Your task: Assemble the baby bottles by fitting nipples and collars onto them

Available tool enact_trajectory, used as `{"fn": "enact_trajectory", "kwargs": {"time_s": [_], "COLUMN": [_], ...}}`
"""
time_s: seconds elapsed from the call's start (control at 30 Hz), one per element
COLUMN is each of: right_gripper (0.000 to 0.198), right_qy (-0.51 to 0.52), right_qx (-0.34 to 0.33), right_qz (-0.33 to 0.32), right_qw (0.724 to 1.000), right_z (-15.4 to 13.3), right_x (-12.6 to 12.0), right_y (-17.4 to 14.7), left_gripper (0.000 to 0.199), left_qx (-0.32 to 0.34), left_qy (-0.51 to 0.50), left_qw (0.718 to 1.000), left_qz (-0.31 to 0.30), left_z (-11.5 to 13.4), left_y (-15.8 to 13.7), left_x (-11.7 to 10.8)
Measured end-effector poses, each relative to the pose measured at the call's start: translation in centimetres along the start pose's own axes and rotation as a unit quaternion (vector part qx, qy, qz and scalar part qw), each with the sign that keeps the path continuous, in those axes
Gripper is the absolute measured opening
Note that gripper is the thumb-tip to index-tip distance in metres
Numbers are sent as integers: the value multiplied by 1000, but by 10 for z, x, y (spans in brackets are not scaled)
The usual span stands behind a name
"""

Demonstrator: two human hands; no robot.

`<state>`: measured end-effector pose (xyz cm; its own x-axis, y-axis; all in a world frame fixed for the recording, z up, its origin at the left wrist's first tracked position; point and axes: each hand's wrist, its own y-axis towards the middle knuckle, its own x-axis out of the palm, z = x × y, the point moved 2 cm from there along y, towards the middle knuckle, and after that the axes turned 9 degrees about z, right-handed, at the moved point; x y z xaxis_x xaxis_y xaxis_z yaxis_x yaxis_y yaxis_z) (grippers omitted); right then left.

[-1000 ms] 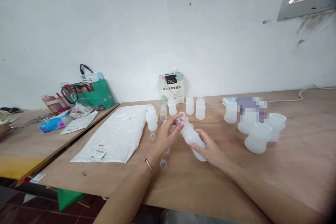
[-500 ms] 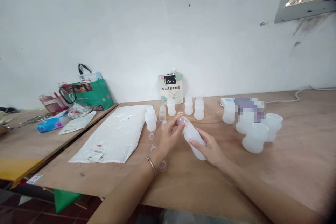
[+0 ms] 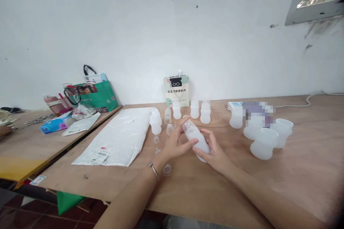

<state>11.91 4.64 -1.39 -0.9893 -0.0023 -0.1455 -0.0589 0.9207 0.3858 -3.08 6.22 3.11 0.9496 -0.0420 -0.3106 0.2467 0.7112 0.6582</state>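
Between my two hands a frosted white baby bottle point(image 3: 197, 139) with a clear cap leans, its top toward the upper left. My right hand point(image 3: 211, 146) is wrapped round its lower body. Around the capped end are the fingers of my left hand point(image 3: 178, 139), with the thumb lying along the bottle's side. Close to my left hand stand clear caps point(image 3: 167, 115), and small clear nipple parts point(image 3: 156, 139) lie on the table. A clear ring-like part point(image 3: 167, 170) rests below my left wrist. Several capped bottles point(image 3: 205, 111) stand farther back.
Open-topped frosted bottles point(image 3: 264, 144) stand on the right, by a white box point(image 3: 235, 105) and a blurred patch. A white plastic mailer point(image 3: 115, 136) covers the left part of the table point(image 3: 215, 196). A paper bag point(image 3: 176, 91) and a green bag point(image 3: 99, 96) are near the wall.
My left thumb has shifted from the cap down onto the bottle's body, and the left fingers have opened out a little along it. The right hand keeps its hold.
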Motion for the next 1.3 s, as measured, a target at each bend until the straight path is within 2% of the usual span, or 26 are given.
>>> {"fn": "enact_trajectory", "kwargs": {"time_s": [0.1, 0.23, 0.3, 0.33, 0.4, 0.5, 0.6, 0.67, 0.73, 0.83, 0.93, 1.13, 1.3], "right_gripper": [59, 49, 46, 45, 41, 33, 25, 22, 21, 20, 18, 17, 15], "right_qy": [2, 2, 0, -3, -16, -30, 1, 28, 47, 64, 66, 46, 51], "right_qx": [-29, -39, -37, -45, -77, -156, -209, -204, -191, -173, -168, -169, -168], "right_qz": [32, 93, 125, 148, 192, 249, 316, 353, 375, 383, 366, 336, 339], "right_qw": [999, 995, 991, 988, 978, 955, 926, 913, 906, 905, 913, 925, 924], "right_z": [1, 1, 1, 1, 1, -1, -3, -3, -3, -3, -5, -9, -3], "right_x": [-2, -8, -12, -13, -15, -17, -23, -29, -35, -41, -41, -39, -40], "right_y": [1, 3, 4, 4, 5, 5, 7, 10, 13, 16, 14, 12, 16], "left_gripper": [65, 75, 77, 76, 71, 63, 57, 58, 61, 62, 62, 73, 81], "left_qx": [37, 57, 62, 60, 49, 31, 4, -18, -25, -17, -11, -30, -73], "left_qy": [42, 21, 8, 11, 26, 48, 33, 9, 7, 36, 55, 56, 64], "left_qw": [995, 965, 953, 952, 961, 982, 995, 999, 1000, 999, 998, 998, 995], "left_qz": [82, 254, 297, 300, 270, 180, 99, 41, 12, -9, -28, -17, 16], "left_z": [-2, -2, -4, -6, -9, -12, -14, -18, -26, -40, -51, -63, -76], "left_y": [5, 15, 20, 22, 27, 40, 57, 70, 79, 87, 89, 94, 94], "left_x": [-11, -40, -53, -56, -55, -33, 4, 33, 60, 93, 113, 118, 119]}}
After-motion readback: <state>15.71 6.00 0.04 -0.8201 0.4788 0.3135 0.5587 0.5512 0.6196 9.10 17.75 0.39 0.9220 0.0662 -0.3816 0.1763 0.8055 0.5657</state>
